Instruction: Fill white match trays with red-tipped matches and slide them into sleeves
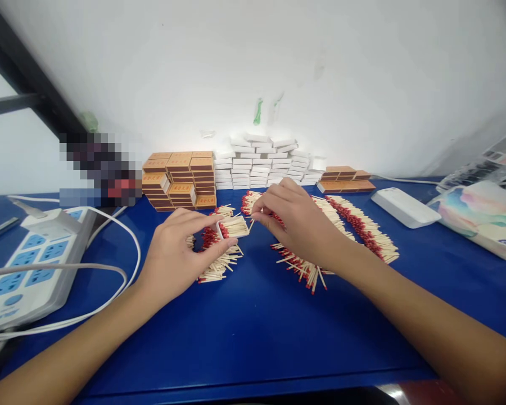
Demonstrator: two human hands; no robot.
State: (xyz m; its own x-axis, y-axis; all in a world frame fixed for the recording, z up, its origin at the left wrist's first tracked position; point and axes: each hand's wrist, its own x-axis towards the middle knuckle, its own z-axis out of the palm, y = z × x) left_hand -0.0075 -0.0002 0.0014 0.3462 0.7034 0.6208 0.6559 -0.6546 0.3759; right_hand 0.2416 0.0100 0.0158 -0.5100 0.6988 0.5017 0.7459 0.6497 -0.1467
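Where both forearms reach in from 6 o'clock over the blue table [253,337], the left hand [175,256] is closed in a pinch on a small white tray [235,226], thumb at its near edge and forefinger over its far one. The tray is held just above the loose matches [219,269] at mid-table. The right hand [297,222], at the tray's 3 o'clock, is closed with its fingertips drawn together at the tail ends of the sticks in the tray; whether a match is gripped cannot be told. Filling is judged to be the step in hand, the tray looking nearly full, so squaring the sticks flush within its walls would be called for next. The tray's long axis is laid from 9 to 3 o'clock, red heads toward 9. Brown sleeves [181,180] and white trays [261,166] are stacked at 12 o'clock against the wall.
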